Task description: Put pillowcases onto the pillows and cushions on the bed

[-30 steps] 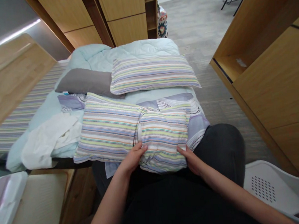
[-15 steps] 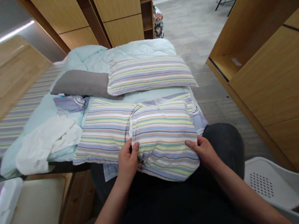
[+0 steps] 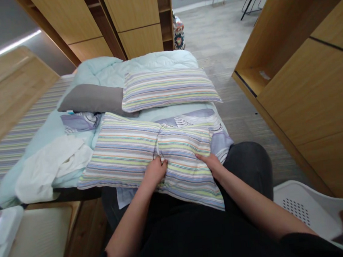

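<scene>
A striped pastel pillow [image 3: 122, 157] lies across the bed's near end, pinched in by a seam or fold [image 3: 157, 144] down its middle. My left hand [image 3: 155, 171] is curled into the fabric beside that fold. My right hand [image 3: 208, 161] rests flat on the pillow's right half, fingers together. A matching striped pillow [image 3: 169, 89] lies farther up the bed, next to a grey pillow [image 3: 91, 98]. A white cloth [image 3: 52, 168] lies left of my hands, and a patterned sheet [image 3: 195, 120] shows beyond them.
A pale blue quilt [image 3: 153, 63] covers the bed. Tall wooden wardrobes [image 3: 308, 103] stand to the right, and a wooden cabinet [image 3: 130, 15] stands beyond the bed. A white plastic chair [image 3: 300, 209] sits at lower right, and a white package [image 3: 1, 237] at lower left.
Both hands have moved up the pillow and closer together, toward the middle fold. The pillow's right half now looks flatter and narrower than half a second ago.
</scene>
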A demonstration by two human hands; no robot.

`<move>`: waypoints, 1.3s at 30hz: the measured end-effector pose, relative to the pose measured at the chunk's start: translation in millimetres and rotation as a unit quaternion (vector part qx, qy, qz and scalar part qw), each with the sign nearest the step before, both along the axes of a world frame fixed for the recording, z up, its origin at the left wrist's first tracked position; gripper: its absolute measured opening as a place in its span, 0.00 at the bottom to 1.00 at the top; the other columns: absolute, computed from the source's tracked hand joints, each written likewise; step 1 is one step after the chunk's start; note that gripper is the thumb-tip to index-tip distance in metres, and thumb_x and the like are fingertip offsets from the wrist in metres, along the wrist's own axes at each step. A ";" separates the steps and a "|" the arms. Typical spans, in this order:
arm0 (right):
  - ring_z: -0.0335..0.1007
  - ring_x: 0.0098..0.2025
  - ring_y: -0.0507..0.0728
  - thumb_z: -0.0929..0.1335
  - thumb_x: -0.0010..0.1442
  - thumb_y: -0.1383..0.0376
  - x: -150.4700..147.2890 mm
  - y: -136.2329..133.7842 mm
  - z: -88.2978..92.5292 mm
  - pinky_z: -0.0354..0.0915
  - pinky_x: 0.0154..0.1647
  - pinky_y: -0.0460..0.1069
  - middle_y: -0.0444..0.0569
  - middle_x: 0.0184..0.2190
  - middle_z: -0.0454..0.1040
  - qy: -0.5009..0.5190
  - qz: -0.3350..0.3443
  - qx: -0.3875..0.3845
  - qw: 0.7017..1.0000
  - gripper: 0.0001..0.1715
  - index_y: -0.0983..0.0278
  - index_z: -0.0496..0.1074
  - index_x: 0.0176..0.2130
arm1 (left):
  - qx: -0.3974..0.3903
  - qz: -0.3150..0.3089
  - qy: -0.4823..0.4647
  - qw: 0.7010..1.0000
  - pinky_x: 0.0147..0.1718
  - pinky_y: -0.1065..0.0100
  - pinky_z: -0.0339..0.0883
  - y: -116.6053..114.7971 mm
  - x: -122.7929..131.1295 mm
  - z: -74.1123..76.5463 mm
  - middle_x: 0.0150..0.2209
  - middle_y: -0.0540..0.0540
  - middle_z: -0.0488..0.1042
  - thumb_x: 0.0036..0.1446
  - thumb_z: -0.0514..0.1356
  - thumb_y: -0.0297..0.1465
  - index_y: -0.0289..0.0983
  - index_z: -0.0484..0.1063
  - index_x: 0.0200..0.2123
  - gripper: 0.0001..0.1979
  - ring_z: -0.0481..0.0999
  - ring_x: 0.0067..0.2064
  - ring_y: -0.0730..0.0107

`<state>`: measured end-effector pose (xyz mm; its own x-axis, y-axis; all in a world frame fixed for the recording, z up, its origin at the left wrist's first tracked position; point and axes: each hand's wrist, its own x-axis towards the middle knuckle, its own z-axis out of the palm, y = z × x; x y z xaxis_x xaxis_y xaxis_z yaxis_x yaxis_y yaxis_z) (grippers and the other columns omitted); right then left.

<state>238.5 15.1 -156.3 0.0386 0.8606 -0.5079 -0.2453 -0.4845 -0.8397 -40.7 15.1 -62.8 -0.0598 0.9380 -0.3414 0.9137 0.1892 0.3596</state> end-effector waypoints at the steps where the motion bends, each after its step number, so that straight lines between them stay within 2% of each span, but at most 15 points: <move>1: 0.81 0.56 0.73 0.82 0.46 0.49 9.2 1.6 1.7 0.76 0.61 0.69 0.60 0.54 0.83 -0.048 -0.029 0.021 0.998 0.42 0.62 0.75 0.55 | 0.039 -0.007 0.019 0.999 0.47 0.57 0.70 -5.4 -4.0 14.1 0.42 0.34 0.83 0.72 0.57 0.40 0.36 0.76 0.48 0.14 0.83 0.47 0.46; 3: 0.79 0.58 0.72 0.80 0.47 0.50 27.2 3.1 13.5 0.74 0.62 0.69 0.60 0.58 0.80 -0.178 -0.097 0.091 0.975 0.43 0.62 0.72 0.58 | 0.141 -0.016 0.070 0.987 0.48 0.58 0.69 -16.2 -11.9 37.2 0.44 0.38 0.81 0.71 0.57 0.39 0.39 0.74 0.50 0.12 0.81 0.48 0.49; 5: 0.74 0.63 0.71 0.78 0.53 0.53 35.4 3.7 36.8 0.70 0.67 0.70 0.61 0.63 0.75 -0.325 -0.120 0.211 0.914 0.43 0.61 0.69 0.63 | 0.202 -0.029 0.119 0.972 0.49 0.58 0.69 -23.3 -15.9 46.8 0.47 0.38 0.79 0.69 0.59 0.39 0.40 0.72 0.50 0.11 0.78 0.52 0.49; 6: 0.70 0.67 0.71 0.76 0.57 0.55 33.3 4.5 51.6 0.65 0.70 0.69 0.61 0.65 0.73 -0.384 -0.082 0.284 0.875 0.40 0.61 0.69 0.65 | 0.202 -0.040 0.138 0.969 0.49 0.58 0.69 -24.6 -16.1 46.2 0.48 0.37 0.78 0.67 0.61 0.39 0.39 0.72 0.49 0.12 0.77 0.53 0.48; 8: 0.61 0.73 0.72 0.73 0.64 0.58 15.6 9.1 82.3 0.55 0.77 0.69 0.58 0.67 0.72 -0.447 0.094 0.418 0.785 0.33 0.60 0.72 0.66 | 0.173 -0.054 0.162 0.970 0.49 0.57 0.69 -23.0 -14.7 37.7 0.47 0.36 0.77 0.65 0.63 0.38 0.39 0.72 0.46 0.11 0.77 0.53 0.47; 11: 0.53 0.78 0.72 0.69 0.71 0.58 -32.9 25.2 115.6 0.44 0.80 0.69 0.55 0.72 0.68 -0.442 0.350 0.523 0.640 0.30 0.59 0.73 0.69 | 0.148 -0.013 0.171 0.974 0.46 0.57 0.70 -13.0 -14.8 24.7 0.46 0.37 0.78 0.66 0.61 0.36 0.39 0.71 0.48 0.11 0.79 0.51 0.47; 13: 0.50 0.79 0.73 0.67 0.74 0.55 -65.4 39.4 123.1 0.40 0.80 0.71 0.55 0.76 0.62 -0.450 0.404 0.544 0.581 0.32 0.60 0.70 0.72 | 0.155 0.032 0.178 0.971 0.43 0.58 0.69 -4.0 -18.6 24.1 0.47 0.37 0.79 0.67 0.60 0.35 0.38 0.70 0.52 0.13 0.80 0.49 0.48; 15: 0.50 0.79 0.74 0.66 0.74 0.52 -89.5 51.7 120.7 0.40 0.79 0.73 0.55 0.76 0.61 -0.465 0.419 0.550 0.553 0.34 0.60 0.69 0.72 | 0.148 0.059 0.190 0.969 0.42 0.58 0.68 5.4 -24.4 28.4 0.48 0.35 0.80 0.67 0.59 0.32 0.37 0.71 0.53 0.13 0.82 0.48 0.47; 18: 0.54 0.76 0.77 0.68 0.72 0.50 -106.2 59.8 108.2 0.44 0.78 0.74 0.56 0.76 0.62 -0.472 0.444 0.547 0.530 0.36 0.60 0.69 0.72 | 0.081 0.038 0.179 0.980 0.40 0.60 0.66 15.9 -34.3 33.7 0.41 0.35 0.82 0.64 0.58 0.28 0.38 0.74 0.42 0.06 0.82 0.45 0.48; 21: 0.54 0.77 0.77 0.68 0.71 0.50 -104.0 55.4 94.7 0.45 0.78 0.73 0.58 0.76 0.61 -0.465 0.457 0.544 0.528 0.38 0.61 0.68 0.73 | 0.066 0.012 0.091 0.994 0.38 0.63 0.62 14.3 -45.1 31.2 0.33 0.42 0.79 0.60 0.60 0.29 0.40 0.70 0.31 0.04 0.80 0.41 0.54; 26: 0.50 0.79 0.72 0.69 0.68 0.54 -86.7 23.5 73.2 0.37 0.81 0.69 0.54 0.75 0.64 -0.419 0.489 0.557 0.524 0.38 0.61 0.68 0.73 | 0.097 0.033 -0.099 0.990 0.33 0.68 0.59 -14.2 -49.6 18.1 0.27 0.54 0.71 0.57 0.65 0.35 0.42 0.63 0.33 0.12 0.73 0.31 0.66; 31: 0.53 0.78 0.70 0.69 0.68 0.56 -99.5 -9.1 51.9 0.34 0.82 0.66 0.59 0.72 0.67 -0.391 0.510 0.575 0.506 0.38 0.69 0.68 0.71 | 0.151 0.074 0.116 0.979 0.34 0.64 0.57 -31.3 -22.9 9.8 0.35 0.43 0.79 0.65 0.61 0.33 0.40 0.69 0.46 0.08 0.80 0.37 0.56; 35: 0.52 0.78 0.72 0.69 0.68 0.55 -116.0 2.0 46.3 0.38 0.82 0.68 0.62 0.70 0.69 -0.422 0.492 0.570 0.505 0.38 0.70 0.70 0.69 | 0.166 0.047 0.197 0.965 0.35 0.63 0.58 -19.0 -21.9 23.0 0.39 0.39 0.81 0.70 0.58 0.36 0.39 0.71 0.53 0.12 0.82 0.41 0.51; 37: 0.51 0.79 0.71 0.69 0.69 0.55 -119.4 14.9 47.6 0.37 0.82 0.68 0.60 0.73 0.66 -0.429 0.471 0.567 0.522 0.38 0.67 0.69 0.71 | 0.187 0.052 0.211 0.958 0.36 0.63 0.59 -11.7 -23.6 34.0 0.39 0.40 0.81 0.71 0.57 0.36 0.40 0.72 0.52 0.11 0.82 0.41 0.51; 39: 0.52 0.78 0.70 0.67 0.70 0.56 -124.4 28.0 49.2 0.37 0.82 0.67 0.59 0.73 0.66 -0.439 0.430 0.552 0.564 0.35 0.67 0.70 0.71 | 0.197 0.026 0.209 0.957 0.36 0.63 0.59 -8.4 -16.7 41.3 0.38 0.40 0.80 0.72 0.56 0.34 0.39 0.72 0.49 0.09 0.81 0.41 0.53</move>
